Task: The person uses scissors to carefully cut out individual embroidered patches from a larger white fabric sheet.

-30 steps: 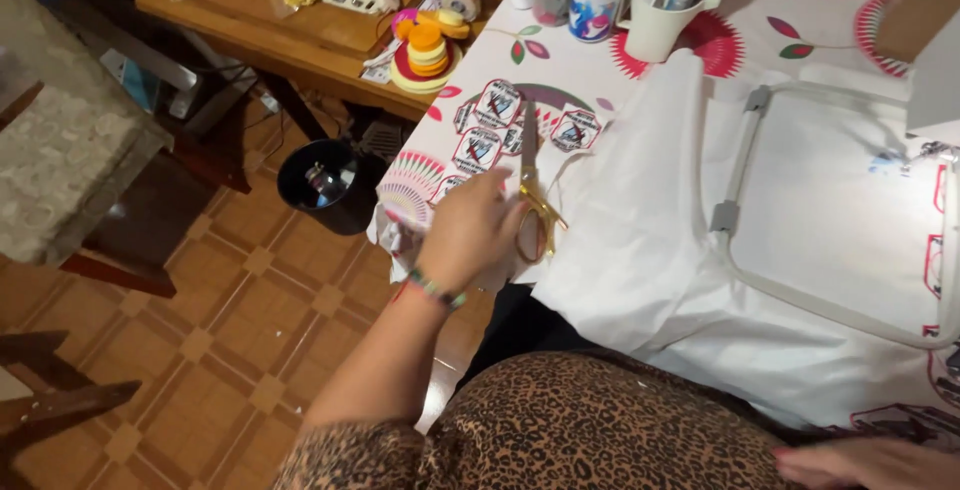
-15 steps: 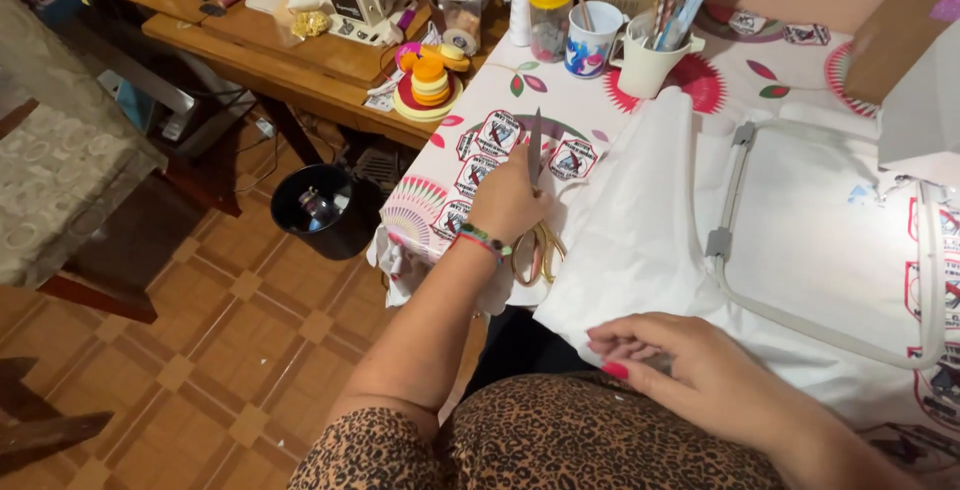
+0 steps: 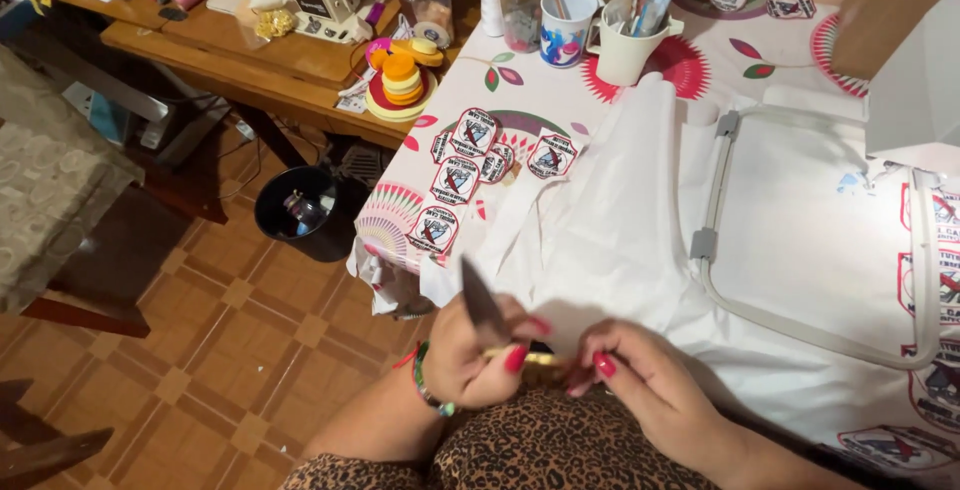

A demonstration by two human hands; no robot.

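At the lower middle of the frame our left hand (image 3: 470, 355) is closed around the gold-handled scissors (image 3: 487, 312), stiff, pointed and best held by the loops, while our right hand (image 3: 630, 380) pinches the limp, light white fabric (image 3: 610, 240).

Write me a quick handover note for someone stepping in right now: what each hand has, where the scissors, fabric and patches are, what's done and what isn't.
Left hand: closed on the scissors, blades pointing up and shut, at the near table edge.
Right hand: fingers at the gold scissor handles, beside the left hand; whether it grips them is unclear.
White fabric: spread on the table, part of it held in the embroidery hoop to the right.
Patches: several cut emblems lie loose on the tablecloth, left of the fabric.
Done: those loose patches are cut out.
Left: more emblems sit uncut on the fabric at the right edge.
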